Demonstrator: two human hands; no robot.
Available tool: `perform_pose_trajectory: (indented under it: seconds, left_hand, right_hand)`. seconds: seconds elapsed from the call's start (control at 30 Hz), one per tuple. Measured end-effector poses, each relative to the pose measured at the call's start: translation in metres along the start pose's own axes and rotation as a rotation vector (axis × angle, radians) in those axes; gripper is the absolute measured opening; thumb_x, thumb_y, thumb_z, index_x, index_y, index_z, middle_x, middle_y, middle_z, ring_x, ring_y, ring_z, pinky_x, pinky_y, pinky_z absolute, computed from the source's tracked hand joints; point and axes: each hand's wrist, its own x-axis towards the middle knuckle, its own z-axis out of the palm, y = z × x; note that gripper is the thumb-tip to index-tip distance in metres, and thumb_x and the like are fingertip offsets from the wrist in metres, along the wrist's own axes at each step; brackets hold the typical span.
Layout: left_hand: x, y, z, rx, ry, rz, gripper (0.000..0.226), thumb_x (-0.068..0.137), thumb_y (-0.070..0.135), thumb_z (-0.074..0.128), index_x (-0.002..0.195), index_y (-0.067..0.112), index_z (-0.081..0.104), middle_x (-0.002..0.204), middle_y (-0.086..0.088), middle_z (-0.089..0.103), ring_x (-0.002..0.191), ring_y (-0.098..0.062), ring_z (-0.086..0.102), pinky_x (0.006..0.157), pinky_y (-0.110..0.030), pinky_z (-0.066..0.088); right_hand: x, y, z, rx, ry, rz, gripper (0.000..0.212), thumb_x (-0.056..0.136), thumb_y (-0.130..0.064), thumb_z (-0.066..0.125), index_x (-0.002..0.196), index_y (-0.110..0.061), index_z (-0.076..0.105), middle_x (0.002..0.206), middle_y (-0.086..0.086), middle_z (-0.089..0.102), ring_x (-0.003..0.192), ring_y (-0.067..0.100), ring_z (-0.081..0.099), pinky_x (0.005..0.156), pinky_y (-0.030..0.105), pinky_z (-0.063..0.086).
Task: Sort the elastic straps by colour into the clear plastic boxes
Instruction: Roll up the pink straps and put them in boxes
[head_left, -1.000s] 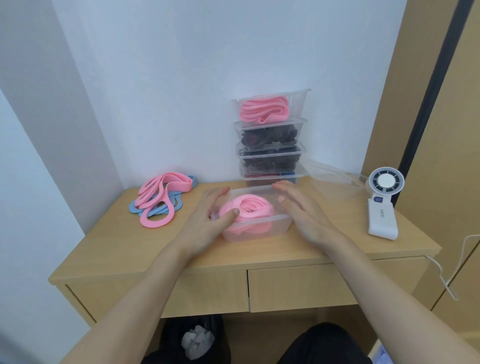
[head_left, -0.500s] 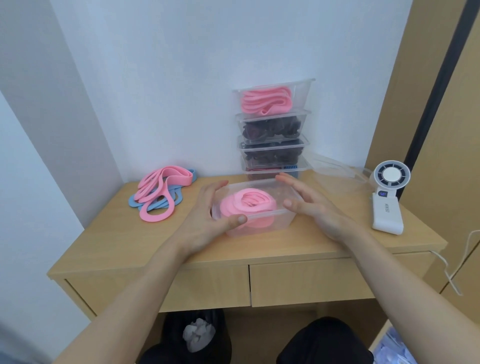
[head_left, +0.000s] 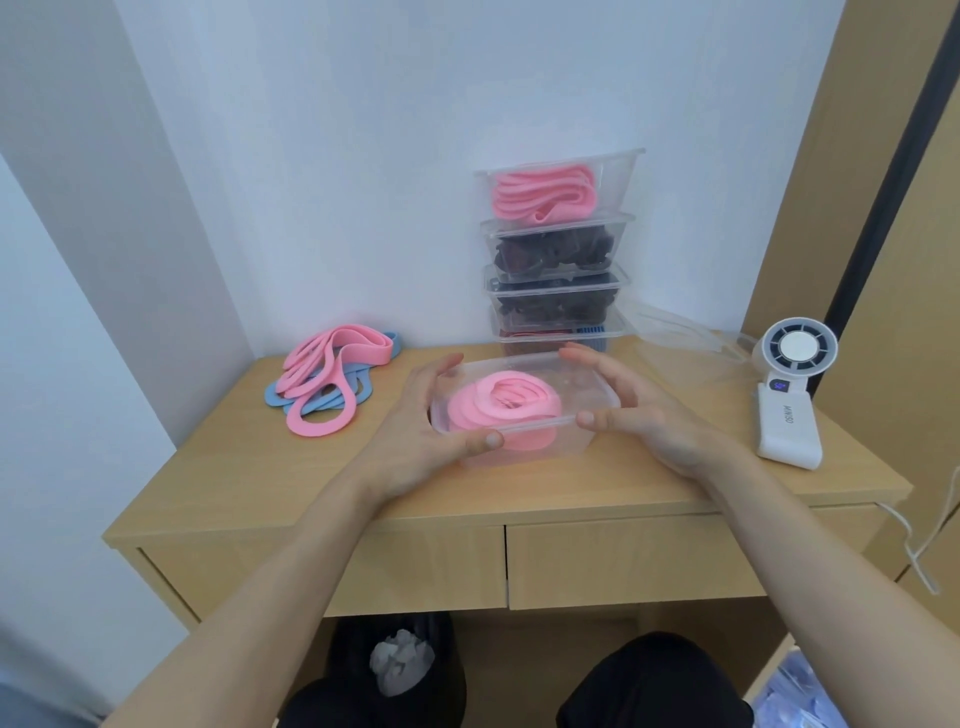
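So the person's mid-step here: one clear box (head_left: 597, 410) sits near the front-middle of the desk (head_left: 519, 499), with a coiled pink strap (head_left: 501, 410) packed inside, and both hands are on it. The left hand (head_left: 415, 431) is cupped round the left end, thumb hooked over the near rim. The right hand (head_left: 639, 415) does the same on the right end, fingers reaching along the far side and thumb tip on the near rim. So both are half-closed and clamping the box between them. I can't tell if it's actually off the wood yet.

My guess is this box is done and goes next onto the stack of boxes (head_left: 558, 249) against the wall, whose top one already holds pink. That needs a level lift up and back, set down square so the tower doesn't tip. The loose pile of pink and blue straps (head_left: 324, 384) on the left of the desk isn't sorted yet.

Compared with a second ago, the right hand was lying flatter beside the box with the thumb off the rim; now it's closed in properly. The left thumb has also crept further along the front edge.
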Motion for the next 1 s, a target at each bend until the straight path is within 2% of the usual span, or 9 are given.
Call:
perform_pose_trajectory:
  seconds: [0.17, 0.23, 0.3, 0.37, 0.43, 0.53, 0.73, 0.83, 1.0]
  left_hand:
    - [-0.0009, -0.0011, 0.0024, -0.007, -0.008, 0.016, 0.126, 0.055, 0.049, 0.096, 0.155, 0.042, 0.019, 0.146, 0.01, 0.042, 0.126, 0.014, 0.042, 0.091, 0.004, 0.031]
    - [-0.0009, -0.0013, 0.0039, 0.014, 0.004, 0.016, 0.118, 0.062, 0.043, 0.093, 0.154, 0.044, 0.019, 0.144, 0.009, 0.045, 0.128, 0.005, 0.044, 0.101, -0.007, 0.035]
    - [-0.0004, -0.0023, 0.0041, 0.022, 0.031, 0.016, 0.113, 0.066, 0.038, 0.093, 0.154, 0.041, 0.021, 0.141, 0.012, 0.047, 0.127, 0.01, 0.045, 0.107, -0.014, 0.036]
    - [0.0005, -0.0039, 0.0041, 0.039, 0.038, 0.02, 0.112, 0.067, 0.035, 0.093, 0.154, 0.039, 0.022, 0.137, 0.016, 0.046, 0.119, 0.024, 0.042, 0.099, 0.0, 0.034]
    - [0.001, -0.0045, 0.0042, 0.065, 0.023, 0.015, 0.112, 0.067, 0.035, 0.093, 0.153, 0.043, 0.021, 0.136, 0.015, 0.048, 0.114, 0.022, 0.046, 0.089, 0.005, 0.032]
    - [0.0015, -0.0035, 0.0046, 0.073, 0.005, 0.021, 0.113, 0.068, 0.036, 0.093, 0.152, 0.049, 0.018, 0.135, 0.013, 0.051, 0.113, 0.025, 0.044, 0.093, -0.005, 0.035]
    - [0.0026, -0.0029, 0.0045, 0.083, 0.012, 0.0, 0.116, 0.067, 0.035, 0.094, 0.154, 0.042, 0.018, 0.134, 0.014, 0.048, 0.122, 0.0, 0.049, 0.093, -0.009, 0.036]
    - [0.0012, -0.0005, 0.0046, 0.069, 0.023, -0.014, 0.119, 0.067, 0.033, 0.094, 0.157, 0.035, 0.017, 0.136, 0.014, 0.044, 0.123, 0.002, 0.044, 0.1, -0.013, 0.035]
    - [0.0008, 0.0024, 0.0033, 0.068, 0.033, -0.041, 0.121, 0.064, 0.035, 0.095, 0.158, 0.028, 0.018, 0.14, 0.018, 0.038, 0.127, 0.006, 0.036, 0.105, -0.016, 0.031]
  right_hand:
    - [-0.0029, 0.0028, 0.0016, 0.03, 0.11, -0.033, 0.078, 0.07, -0.038, 0.08, 0.142, -0.028, 0.052, 0.146, -0.016, 0.051, 0.128, -0.015, 0.045, 0.093, 0.002, 0.039]
    - [-0.0034, 0.0019, 0.0023, 0.035, 0.145, -0.044, 0.075, 0.07, -0.038, 0.08, 0.14, -0.026, 0.054, 0.143, -0.015, 0.054, 0.122, -0.017, 0.049, 0.09, 0.003, 0.041]
    - [-0.0034, 0.0017, 0.0035, 0.027, 0.163, -0.046, 0.078, 0.066, -0.048, 0.082, 0.137, -0.029, 0.057, 0.141, -0.016, 0.056, 0.125, -0.013, 0.049, 0.095, 0.007, 0.041]
    - [-0.0031, 0.0021, 0.0047, 0.024, 0.187, -0.043, 0.08, 0.062, -0.052, 0.082, 0.135, -0.03, 0.059, 0.141, -0.016, 0.057, 0.13, -0.008, 0.048, 0.101, 0.013, 0.041]
    - [-0.0018, 0.002, 0.0066, 0.047, 0.222, -0.048, 0.074, 0.065, -0.044, 0.084, 0.132, -0.025, 0.061, 0.14, -0.013, 0.059, 0.13, -0.006, 0.049, 0.099, 0.011, 0.041]
    - [0.0001, 0.0022, 0.0083, 0.086, 0.267, -0.068, 0.064, 0.071, -0.03, 0.084, 0.13, -0.016, 0.064, 0.135, -0.008, 0.063, 0.127, -0.005, 0.052, 0.093, 0.006, 0.042]
    - [0.0004, 0.003, 0.0074, 0.101, 0.256, -0.068, 0.069, 0.063, -0.04, 0.086, 0.126, -0.022, 0.064, 0.134, -0.009, 0.064, 0.127, -0.003, 0.053, 0.097, 0.011, 0.042]
    - [-0.0007, 0.0028, 0.0068, 0.07, 0.178, -0.059, 0.077, 0.056, -0.044, 0.083, 0.128, -0.025, 0.062, 0.142, -0.006, 0.057, 0.133, 0.0, 0.049, 0.105, 0.015, 0.04]
    - [-0.0034, -0.0032, 0.0054, -0.012, 0.065, -0.014, 0.085, 0.063, -0.048, 0.078, 0.14, -0.026, 0.052, 0.157, -0.009, 0.04, 0.143, 0.0, 0.034, 0.119, 0.025, 0.029]
